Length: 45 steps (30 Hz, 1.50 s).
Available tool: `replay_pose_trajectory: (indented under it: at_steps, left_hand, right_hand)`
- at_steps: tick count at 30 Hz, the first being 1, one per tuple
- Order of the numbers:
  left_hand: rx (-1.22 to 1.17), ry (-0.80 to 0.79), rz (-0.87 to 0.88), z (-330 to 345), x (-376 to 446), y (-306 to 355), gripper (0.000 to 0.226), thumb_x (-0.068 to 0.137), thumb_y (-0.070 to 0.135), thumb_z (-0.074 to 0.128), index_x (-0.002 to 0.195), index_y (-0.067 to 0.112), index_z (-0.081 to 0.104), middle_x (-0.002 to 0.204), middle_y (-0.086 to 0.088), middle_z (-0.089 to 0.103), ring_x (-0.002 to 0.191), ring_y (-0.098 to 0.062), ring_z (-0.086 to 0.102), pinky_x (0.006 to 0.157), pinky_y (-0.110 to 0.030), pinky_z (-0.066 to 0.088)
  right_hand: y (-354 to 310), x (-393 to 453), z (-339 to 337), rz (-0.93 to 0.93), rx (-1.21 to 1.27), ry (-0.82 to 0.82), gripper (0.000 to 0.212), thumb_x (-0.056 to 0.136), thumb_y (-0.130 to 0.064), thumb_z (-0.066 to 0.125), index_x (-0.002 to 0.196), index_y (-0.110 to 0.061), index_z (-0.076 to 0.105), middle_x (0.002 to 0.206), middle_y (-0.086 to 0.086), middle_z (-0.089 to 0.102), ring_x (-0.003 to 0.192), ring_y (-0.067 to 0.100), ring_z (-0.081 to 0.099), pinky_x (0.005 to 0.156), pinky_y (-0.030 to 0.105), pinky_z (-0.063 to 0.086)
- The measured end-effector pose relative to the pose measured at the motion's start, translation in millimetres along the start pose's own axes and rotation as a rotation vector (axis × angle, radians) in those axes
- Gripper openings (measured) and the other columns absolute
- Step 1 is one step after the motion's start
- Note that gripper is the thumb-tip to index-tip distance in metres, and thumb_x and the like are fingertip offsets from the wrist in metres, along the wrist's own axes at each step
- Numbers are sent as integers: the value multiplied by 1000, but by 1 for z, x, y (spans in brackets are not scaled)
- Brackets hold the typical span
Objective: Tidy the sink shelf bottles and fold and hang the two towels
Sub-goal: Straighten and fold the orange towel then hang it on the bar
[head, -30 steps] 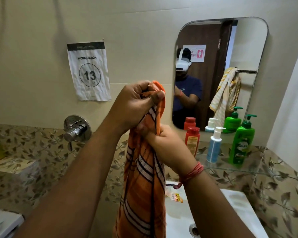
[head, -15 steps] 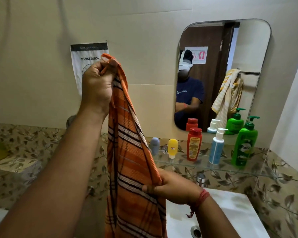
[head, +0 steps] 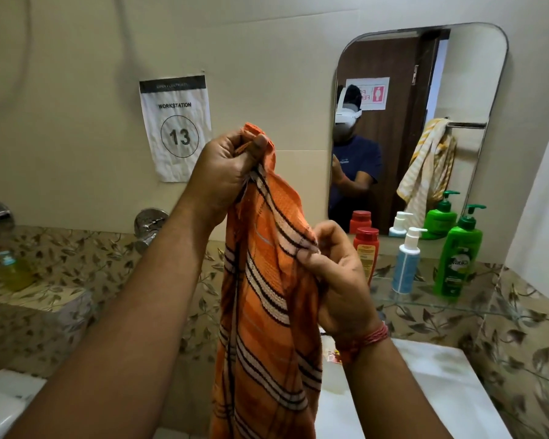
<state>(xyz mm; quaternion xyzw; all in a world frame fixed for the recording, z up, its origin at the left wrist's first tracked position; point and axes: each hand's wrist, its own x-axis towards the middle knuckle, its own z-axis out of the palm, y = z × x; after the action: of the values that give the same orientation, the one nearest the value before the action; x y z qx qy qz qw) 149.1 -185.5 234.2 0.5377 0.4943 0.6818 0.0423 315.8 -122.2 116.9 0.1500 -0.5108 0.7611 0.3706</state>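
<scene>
Right hand (head: 333,274) slid back up the towel (head: 267,312) and pinches its edge; left hand (head: 232,172) grips the top corner, lower now.

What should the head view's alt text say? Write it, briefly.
Two hands hold up an orange striped towel: the left hand grips its top corner, the right hand pinches an edge lower down. Behind, a red bottle, a blue pump bottle and a green pump bottle stand on a glass shelf under a mirror.
</scene>
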Motion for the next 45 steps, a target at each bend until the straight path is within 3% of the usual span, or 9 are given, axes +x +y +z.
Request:
replay_pose_trajectory:
  at_steps: [6,10,13,18,25,32,35,39,45]
  left_hand:
    - [-19,59,-18,-3,-9,-2,21,89,35,65,82,16,60,68,2,57,57,-9,54,57,-23,50]
    - [-72,178,-26,-11,-11,-4,21,91,35,67,82,17,64,66,2,58,56,-12,55,56,-28,51]
    - [-146,268,-58,-21,-9,-4,17,96,26,65,83,15,65,63,3,59,54,-11,55,55,-28,52]
    - [-183,227,-42,-21,-12,1,19,97,27,64,82,16,63,61,4,57,52,-10,54,53,-26,51]
    - [-200,286,-33,-17,-11,13,18,101,21,59,85,13,62,60,6,56,51,-9,53,50,-25,49]
    - [-80,338,-64,-9,-14,17,14,100,21,60,90,12,65,66,3,60,55,-8,57,55,-26,50]
    - [-19,296,-68,-7,-17,21,15,101,25,59,89,17,65,66,8,63,58,-5,60,59,-25,52]
    - [5,129,-133,-3,-33,22,19,102,23,56,86,17,64,66,9,66,61,-6,62,64,-24,52]
    - [-142,26,-224,1,-59,-1,19,103,20,53,86,14,61,65,7,63,57,-4,57,57,-19,49]
  right_hand:
    - [9,-28,17,159,-591,-193,55,89,-13,68,135,-31,45,127,-2,63,117,20,64,97,42,55]
    - [22,-49,21,257,-345,-61,37,82,-47,72,118,-43,66,125,1,68,118,25,64,100,47,52]
    - [26,-58,1,372,-91,47,69,68,-72,72,120,-26,71,129,14,66,121,35,61,100,50,51]
    - [29,-67,-28,691,-485,-59,65,78,-54,71,119,-3,65,114,12,72,103,25,69,94,37,56]
    - [71,-90,-44,947,-1022,-395,45,83,-40,77,125,-31,64,116,-10,69,104,11,63,98,28,50]
    - [90,-86,-39,660,-935,-105,21,69,-37,60,80,-22,69,80,1,68,76,14,62,77,42,56]
    - [78,-73,-30,526,-777,6,30,69,-20,59,93,-7,71,98,21,72,93,32,70,88,51,57]
    - [50,-59,-17,334,-736,118,16,76,-6,61,86,-14,71,85,3,72,82,15,67,80,39,56]
    - [0,-51,13,321,-729,-175,25,88,-37,63,110,-25,65,106,-2,66,96,10,64,85,29,54]
